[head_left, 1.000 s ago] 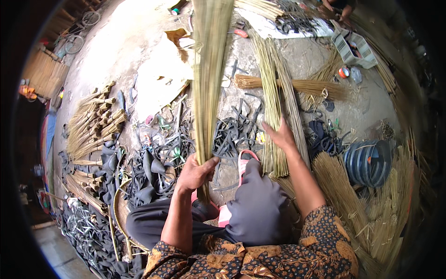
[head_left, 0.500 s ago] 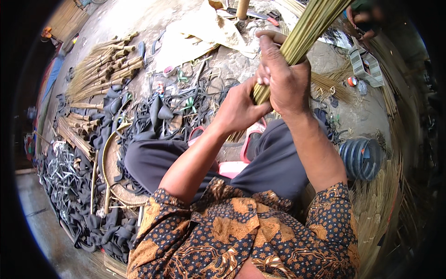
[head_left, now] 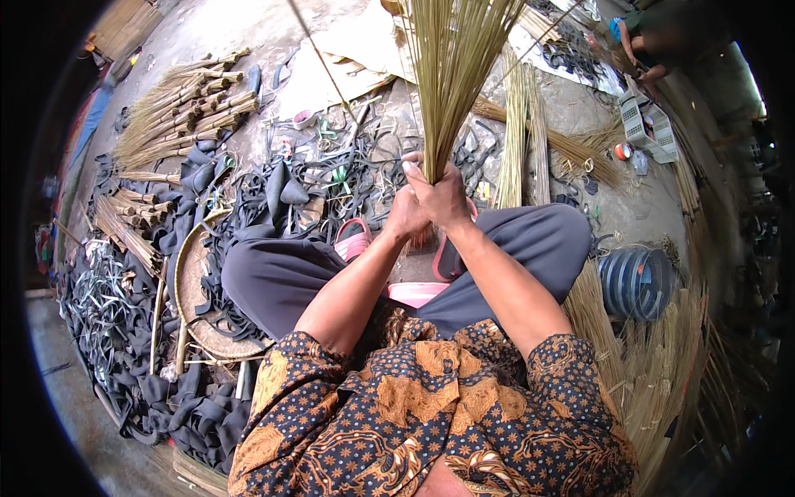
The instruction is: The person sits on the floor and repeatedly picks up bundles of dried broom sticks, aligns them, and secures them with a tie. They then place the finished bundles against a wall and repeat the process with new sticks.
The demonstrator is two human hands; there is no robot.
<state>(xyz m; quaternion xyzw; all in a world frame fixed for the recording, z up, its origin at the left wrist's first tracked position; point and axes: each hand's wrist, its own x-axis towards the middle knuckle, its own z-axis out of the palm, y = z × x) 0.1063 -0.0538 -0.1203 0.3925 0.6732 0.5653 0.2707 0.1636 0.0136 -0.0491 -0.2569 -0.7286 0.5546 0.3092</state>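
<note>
A bundle of thin greenish-yellow broom sticks [head_left: 451, 70] stands up in front of me, fanning out toward the top edge of the view. My right hand [head_left: 441, 195] is wrapped round its narrow lower part. Just below and to the left, my left hand [head_left: 407, 213] is closed round the bundle's lower end, touching the right hand. The butt of the bundle is hidden by my fingers. Behind it, more long sticks [head_left: 515, 132] lie on the ground beyond my right knee.
Tied stick bundles [head_left: 186, 108] lie at the far left. Black rubber strips [head_left: 199, 414] pile up on the left beside a round woven tray [head_left: 195, 290]. A clear ribbed container [head_left: 636, 282] and a grey plastic basket [head_left: 648, 124] stand at the right. Another person [head_left: 642, 50] sits far right.
Both hands have come down and to the left with the bundle. It was tilted to the right and now stands nearly upright, its sticks spreading wider.
</note>
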